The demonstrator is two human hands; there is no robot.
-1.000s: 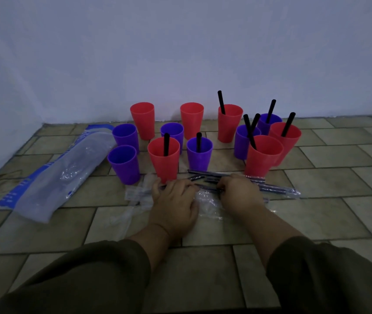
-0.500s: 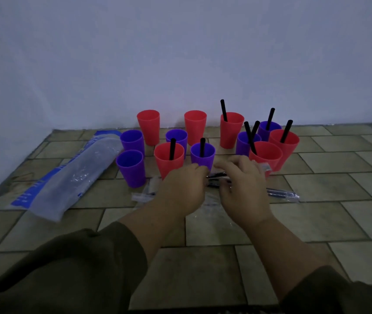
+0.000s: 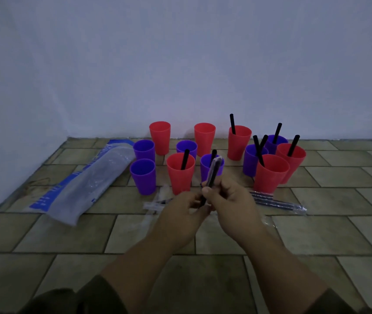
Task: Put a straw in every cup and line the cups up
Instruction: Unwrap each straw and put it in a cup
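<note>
Above the tiled floor, in front of the cups, both hands meet on one wrapped straw. The left hand comes in from below with its fingers curled, pinching the straw's lower end. The right hand is just beside it, thumb and fingers pinching the straw a little higher. The straw tilts up and away from the person, and its top crosses in front of a purple cup that already holds a straw.

Twelve cups stand in a loose cluster near the wall, not in a line. Seven hold black straws, including the red cup just left of the hands. Five are without one: two red cups at the back and three purple cups on the left. More wrapped straws lie on the floor to the right of the hands, near the closest red cup on that side. Clear wrappers lie to the left, and a long plastic bag lies further left.
</note>
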